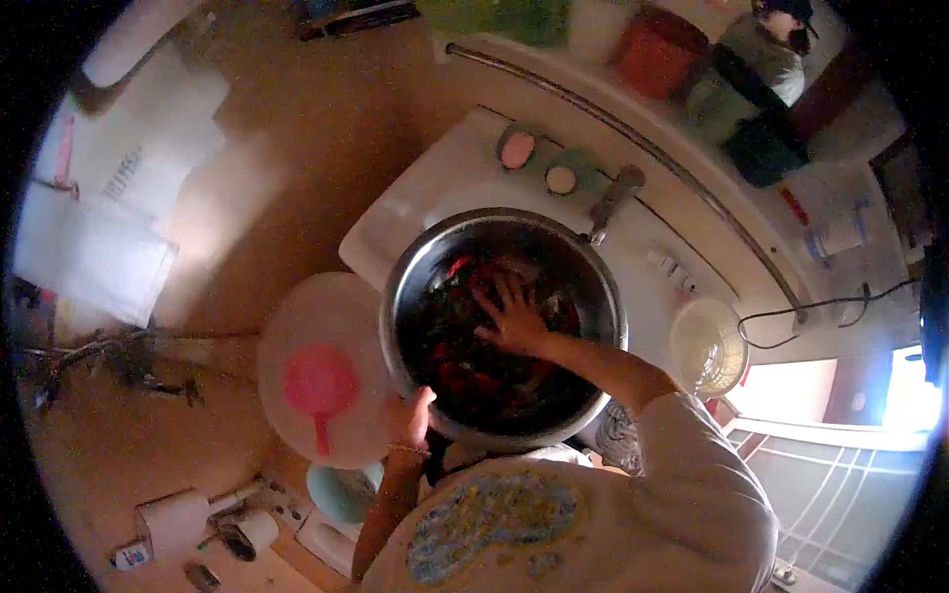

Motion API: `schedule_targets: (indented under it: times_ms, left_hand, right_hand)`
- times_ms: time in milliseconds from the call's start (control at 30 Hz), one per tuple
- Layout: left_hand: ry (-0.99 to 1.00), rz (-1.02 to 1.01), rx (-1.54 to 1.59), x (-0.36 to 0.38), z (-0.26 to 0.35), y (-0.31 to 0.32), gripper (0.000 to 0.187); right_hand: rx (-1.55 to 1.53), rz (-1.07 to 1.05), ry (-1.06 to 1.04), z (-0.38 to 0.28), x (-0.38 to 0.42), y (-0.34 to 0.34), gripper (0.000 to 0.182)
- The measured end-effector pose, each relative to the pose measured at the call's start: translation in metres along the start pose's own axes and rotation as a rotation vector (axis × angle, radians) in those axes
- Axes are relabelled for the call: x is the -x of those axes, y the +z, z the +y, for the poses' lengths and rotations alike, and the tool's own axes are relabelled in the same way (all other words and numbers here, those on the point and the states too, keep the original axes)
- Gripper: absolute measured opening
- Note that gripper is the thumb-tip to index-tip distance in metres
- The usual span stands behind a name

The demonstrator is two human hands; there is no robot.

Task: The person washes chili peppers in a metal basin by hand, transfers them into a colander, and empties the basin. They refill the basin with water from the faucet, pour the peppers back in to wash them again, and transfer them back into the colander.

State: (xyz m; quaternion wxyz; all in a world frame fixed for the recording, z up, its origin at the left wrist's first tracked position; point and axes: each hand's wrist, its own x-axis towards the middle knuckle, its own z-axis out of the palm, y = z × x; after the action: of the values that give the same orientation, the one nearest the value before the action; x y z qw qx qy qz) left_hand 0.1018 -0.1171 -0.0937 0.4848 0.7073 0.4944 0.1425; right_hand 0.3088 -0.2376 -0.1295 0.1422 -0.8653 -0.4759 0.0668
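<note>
A large round metal basin point(609, 296) sits over the white sink. Dark contents with red patches point(470, 361) lie inside it; the dim light hides what they are. My right hand point(514, 316) reaches into the basin with its fingers spread, palm down on or just above these contents. At the near left edge, my left hand point(415, 417) holds the basin's rim, its thumb on top and its other fingers mostly hidden. A bracelet circles that wrist.
Behind the basin are the faucet point(618, 201) and two soap dishes with a pink soap point(516, 150) and a pale soap point(560, 179). A pink dipper point(319, 383) rests on a pale round tub lid or tub point(287, 435) at left. A pale basket point(710, 348) stands right.
</note>
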Motion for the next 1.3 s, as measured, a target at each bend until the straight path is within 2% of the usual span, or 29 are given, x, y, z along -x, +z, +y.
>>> schedule_targets:
  times_ms: [33,100,133,167,200,233,267,300,333,367,400,467,500,533,633,667,700,767,800,867,967,1033,1067,1133,1200,1233,1267,1300]
  left_hand:
    - [-0.009,0.007,0.008,0.001,0.003,0.003,0.059]
    - [-0.138,-0.093,0.339,0.003,0.004,0.007,0.071]
    - [0.196,0.125,-0.1,0.0,-0.016,0.013,0.072]
    - [0.188,0.127,-0.094,-0.009,-0.05,0.021,0.072]
    - [-0.025,0.025,0.013,-0.021,-0.089,0.03,0.068]
    - [-0.137,-0.029,0.07,-0.019,-0.09,0.029,0.066]
    - [-0.252,-0.077,0.122,-0.017,-0.09,0.029,0.064]
    - [-0.232,-0.047,0.027,-0.005,-0.043,0.02,0.059]
    - [-0.208,-0.017,-0.069,0.005,-0.006,0.01,0.055]
    - [-0.209,-0.018,-0.071,0.011,0.012,0.004,0.055]
    - [-0.103,-0.013,0.048,0.016,0.026,0.0,0.052]
    - [0.013,-0.054,0.29,0.013,0.024,0.003,0.047]
    - [0.009,-0.057,0.29,0.011,0.022,0.002,0.047]
    - [-0.054,-0.044,0.233,0.011,0.02,0.002,0.046]
    - [-0.145,-0.027,0.132,0.005,-0.001,0.006,0.046]
    - [-0.116,-0.035,0.188,0.0,-0.026,0.013,0.046]
    - [-0.113,-0.051,0.248,-0.006,-0.054,0.022,0.047]
    - [-0.124,-0.06,0.297,-0.002,-0.039,0.019,0.047]
    - [-0.135,-0.055,0.308,0.002,-0.014,0.013,0.048]
    - [-0.036,-0.008,0.401,0.006,-0.001,0.011,0.047]
    - [0.002,-0.007,0.217,0.004,0.006,0.003,0.045]
    - [-0.018,0.005,0.186,0.005,0.011,0.001,0.044]
    - [-0.033,0.012,0.16,0.006,0.013,0.001,0.044]
    - [-0.068,-0.028,0.188,0.007,0.021,-0.002,0.044]
    - [-0.104,-0.071,0.221,0.007,0.017,0.0,0.045]
    - [-0.014,-0.068,0.194,0.003,0.005,0.004,0.046]
    - [0.075,-0.063,0.165,-0.001,-0.009,0.007,0.047]
    - [0.074,-0.072,0.158,-0.006,-0.026,0.01,0.047]
  right_hand:
    - [0.05,-0.063,-0.044,-0.019,0.009,0.0,0.062]
    - [0.113,-0.136,-0.092,-0.037,0.016,0.008,0.062]
    - [0.035,-0.115,-0.213,-0.039,0.016,0.016,0.063]
    - [-0.048,-0.092,-0.333,-0.04,0.017,0.02,0.063]
    - [0.185,-0.253,-0.411,-0.036,0.003,-0.005,0.066]
    - [0.185,-0.261,-0.42,-0.02,-0.009,-0.002,0.066]
    - [0.279,-0.063,-0.376,-0.002,-0.016,0.008,0.067]
    - [0.368,0.139,-0.328,0.01,-0.016,0.014,0.068]
    - [0.365,0.134,-0.328,0.011,-0.006,0.012,0.068]
    - [0.26,0.07,-0.194,0.011,0.006,0.01,0.067]
    - [0.157,0.006,-0.062,0.007,0.016,0.008,0.067]
    - [0.128,-0.084,-0.089,-0.02,0.036,0.013,0.065]
    - [0.093,-0.172,-0.11,-0.032,0.039,0.014,0.063]
    - [0.038,-0.161,-0.225,-0.035,0.032,0.011,0.061]
    - [-0.015,-0.292,-0.21,-0.003,-0.014,0.001,0.058]
    - [-0.025,-0.296,-0.204,0.005,-0.019,-0.003,0.058]
    - [0.232,-0.109,-0.204,0.012,-0.019,-0.01,0.056]
    - [0.489,0.081,-0.192,-0.003,-0.012,-0.026,0.055]
    - [0.365,-0.099,-0.065,-0.023,0.002,-0.039,0.054]
    - [0.239,-0.284,0.057,-0.041,0.018,-0.027,0.053]
    - [0.13,-0.155,-0.184,-0.025,0.018,0.03,0.054]
    - [0.111,-0.133,-0.382,0.002,-0.022,0.035,0.053]
    - [0.105,-0.133,-0.378,0.004,-0.029,0.021,0.053]
    - [0.212,0.008,-0.054,-0.001,-0.033,-0.021,0.046]
    - [0.287,0.022,-0.01,0.0,-0.006,0.01,0.043]
    - [0.366,0.038,0.02,-0.003,0.005,0.016,0.042]
    - [0.365,0.034,0.027,-0.003,0.013,0.02,0.042]
    - [0.268,-0.042,-0.202,-0.006,0.019,0.019,0.04]
